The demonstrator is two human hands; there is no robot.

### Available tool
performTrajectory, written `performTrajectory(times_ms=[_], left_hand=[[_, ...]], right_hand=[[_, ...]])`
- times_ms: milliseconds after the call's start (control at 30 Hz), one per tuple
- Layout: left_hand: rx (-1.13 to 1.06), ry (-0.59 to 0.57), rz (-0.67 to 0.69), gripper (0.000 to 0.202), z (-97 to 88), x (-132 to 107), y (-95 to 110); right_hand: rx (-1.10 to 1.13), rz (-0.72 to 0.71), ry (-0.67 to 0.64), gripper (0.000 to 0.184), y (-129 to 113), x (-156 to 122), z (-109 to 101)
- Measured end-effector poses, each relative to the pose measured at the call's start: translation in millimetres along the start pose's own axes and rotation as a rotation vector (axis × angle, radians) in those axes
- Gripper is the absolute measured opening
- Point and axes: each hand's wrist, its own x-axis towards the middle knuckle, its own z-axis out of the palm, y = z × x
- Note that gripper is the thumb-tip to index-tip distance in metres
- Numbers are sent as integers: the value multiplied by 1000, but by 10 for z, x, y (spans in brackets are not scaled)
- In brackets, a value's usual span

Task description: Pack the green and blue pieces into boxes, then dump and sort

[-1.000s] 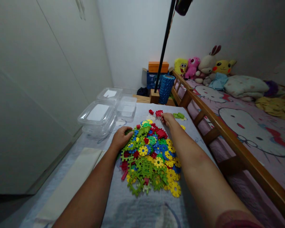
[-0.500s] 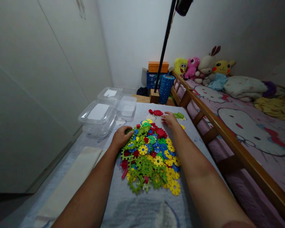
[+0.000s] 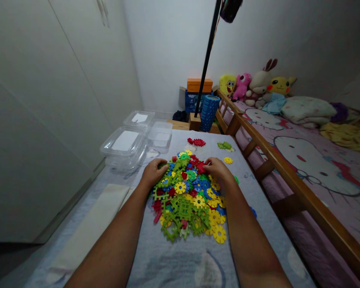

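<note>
A heap of plastic building pieces [image 3: 183, 206], green, yellow, blue and red, lies on the cloth-covered table [image 3: 165, 264]. Against the heap's left side rests my left hand [image 3: 154, 173], thumb and fingers apart, touching green pieces. My right hand [image 3: 218, 169] is at the upper right of the heap, thumb and fingertips closing on a red toothed piece [image 3: 201, 167]. Beyond the heap lie a small group of red pieces [image 3: 199, 142] and a group of green pieces [image 3: 224, 145]. A single yellow flower-shaped disc [image 3: 228, 160] lies right of my right hand.
Clear plastic boxes with lids [image 3: 123, 146] stand at the back left. A folded pale cloth [image 3: 90, 228] lies along the left. To the right runs a wooden bed rail [image 3: 276, 160]. A black stand [image 3: 206, 66] rises behind the table, beside a blue textured cylinder [image 3: 210, 113].
My right hand has moved back toward me from near the far red group to the heap, its fingers coming onto a red piece. My left hand has stayed in place.
</note>
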Motion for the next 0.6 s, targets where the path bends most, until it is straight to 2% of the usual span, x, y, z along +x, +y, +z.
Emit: performTrajectory(times_ms=[200, 433, 600], left_hand=[[7, -1, 5, 37, -12, 9, 20], [1, -1, -5, 38, 7, 8, -9], [-16, 9, 4, 35, 11, 6, -4]], right_hand=[[139, -47, 30, 8, 31, 11, -8], [499, -38, 12, 9, 34, -50, -116], [717, 37, 127, 17, 11, 78, -120]])
